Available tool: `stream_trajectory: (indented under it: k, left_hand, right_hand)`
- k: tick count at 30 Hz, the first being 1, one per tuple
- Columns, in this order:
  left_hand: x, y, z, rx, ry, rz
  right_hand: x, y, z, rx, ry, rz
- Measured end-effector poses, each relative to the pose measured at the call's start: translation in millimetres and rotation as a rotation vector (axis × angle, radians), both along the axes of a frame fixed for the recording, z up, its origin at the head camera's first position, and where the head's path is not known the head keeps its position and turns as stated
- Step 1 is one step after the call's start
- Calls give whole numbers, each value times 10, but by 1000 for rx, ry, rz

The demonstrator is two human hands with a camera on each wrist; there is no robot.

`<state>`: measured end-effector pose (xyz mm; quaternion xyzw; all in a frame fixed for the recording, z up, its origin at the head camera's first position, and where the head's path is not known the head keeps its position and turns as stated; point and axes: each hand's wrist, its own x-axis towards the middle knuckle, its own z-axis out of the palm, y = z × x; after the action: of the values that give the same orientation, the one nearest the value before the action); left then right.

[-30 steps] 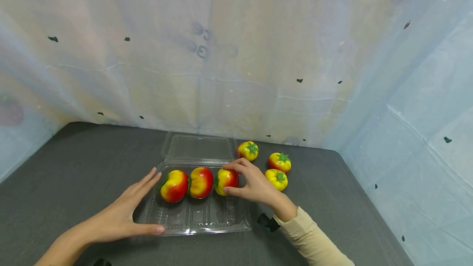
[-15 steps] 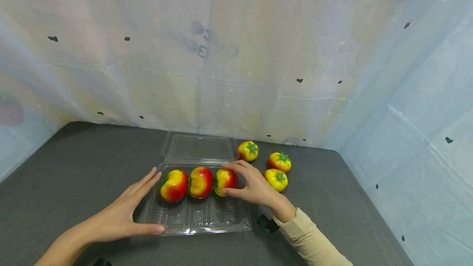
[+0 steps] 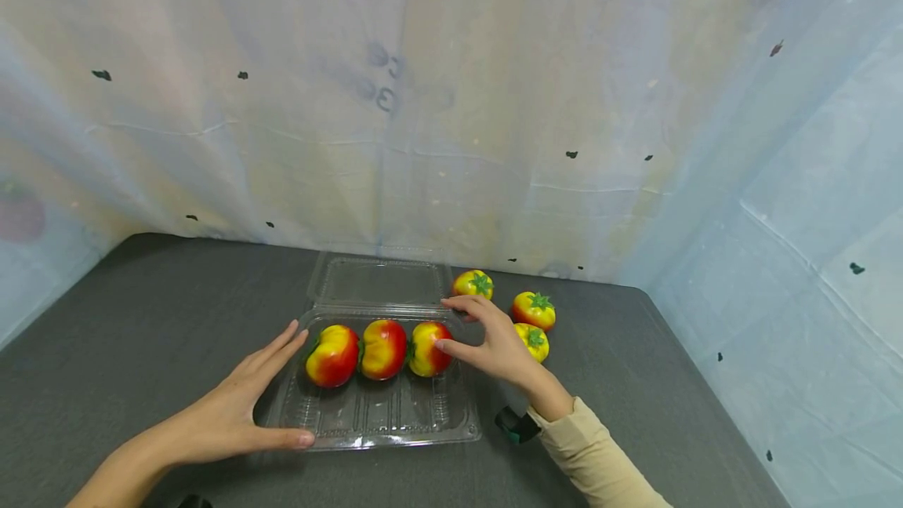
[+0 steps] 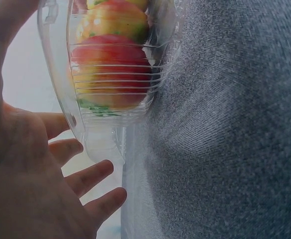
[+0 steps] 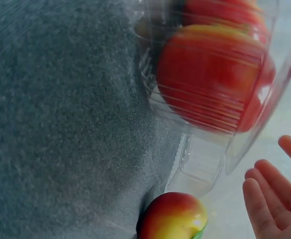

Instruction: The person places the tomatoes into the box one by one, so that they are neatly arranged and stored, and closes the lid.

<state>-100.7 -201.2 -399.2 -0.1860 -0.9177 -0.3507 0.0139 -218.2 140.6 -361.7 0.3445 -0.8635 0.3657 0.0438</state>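
The box (image 3: 378, 414) stood on the table (image 3: 176, 320) with its lid (image 3: 381, 282) laid open behind it. Three fruits lay on their sides in a row along the back half: the left fruit (image 3: 333, 357), the middle fruit (image 3: 384, 350) and the right fruit (image 3: 425, 353), green ends turned leftward. The front half was bare.

The left hand (image 3: 229, 418) was spread wide at the box's left end, gripping nothing, as if to steady it. The right hand (image 3: 497, 347) was open too, its fingers parted, the thumb over the right fruit; whether it touched could not be told.

Setting the right fruit in the row seemed to be the step in hand, and near its finish. Three more waited right of the box: the back fruit (image 3: 469, 283) beside the lid, the far fruit (image 3: 531, 310), and the near fruit (image 3: 534, 342), partly hidden by the right hand. The next move probably called for that hand to lift clear without nudging the row, then grasp one of these for the front half.
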Motion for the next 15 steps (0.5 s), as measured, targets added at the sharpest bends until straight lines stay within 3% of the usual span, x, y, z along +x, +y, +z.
stream_trajectory:
  k: [10, 15]
  left_hand:
    - [0, 6, -1, 1, -5, -1]
    - [0, 7, -8, 3, -12, 6]
  right_hand:
    - [-146, 39, -84, -180, -49, -131]
    - [-237, 32, -129, -215, -88, -249]
